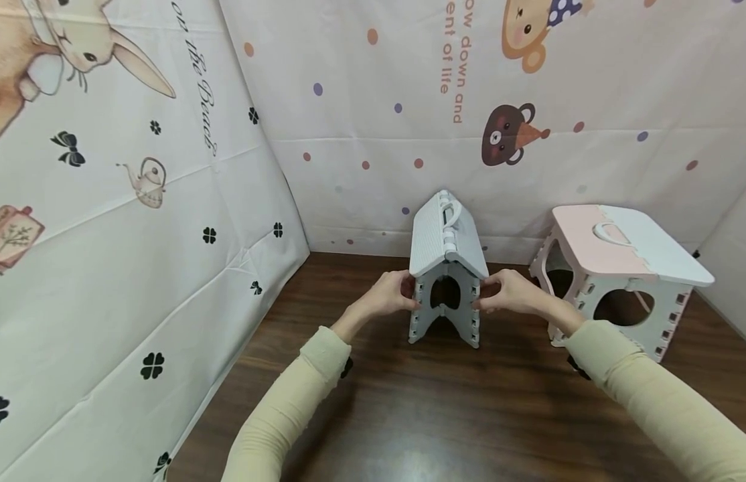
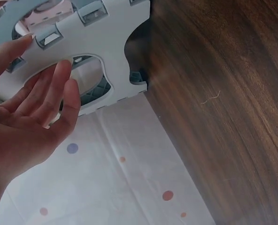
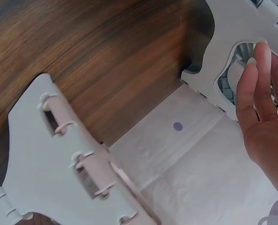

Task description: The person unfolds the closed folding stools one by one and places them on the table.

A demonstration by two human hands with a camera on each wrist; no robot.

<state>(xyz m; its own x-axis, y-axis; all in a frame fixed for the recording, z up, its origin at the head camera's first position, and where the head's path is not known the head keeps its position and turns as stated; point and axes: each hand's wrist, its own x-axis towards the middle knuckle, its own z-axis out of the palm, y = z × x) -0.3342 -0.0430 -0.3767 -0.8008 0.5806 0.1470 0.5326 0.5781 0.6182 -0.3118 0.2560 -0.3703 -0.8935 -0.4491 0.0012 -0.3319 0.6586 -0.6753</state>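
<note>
A grey-blue folding step stool (image 1: 446,231) stands half folded on the dark floor, its two top halves peaked like a roof with a carry handle at the ridge. My left hand (image 1: 390,292) grips its left side panel, thumb on the hinged front edge. In the left wrist view, the left fingers (image 2: 59,89) curl at the panel's oval opening. On the opposite side, my right hand (image 1: 510,292) holds the right panel in the same way, thumb toward the front. The right fingertips (image 3: 262,44) reach the oval opening there, and the right thumb is hidden in the right wrist view.
Just to the right stands a second folding stool (image 1: 635,242), fully unfolded, pink and pale blue, close beside my right forearm. Printed cloth (image 1: 361,100) hangs behind the stools, and another printed sheet (image 1: 138,268) rises along the left. The floor (image 1: 409,415) is dark wood grain.
</note>
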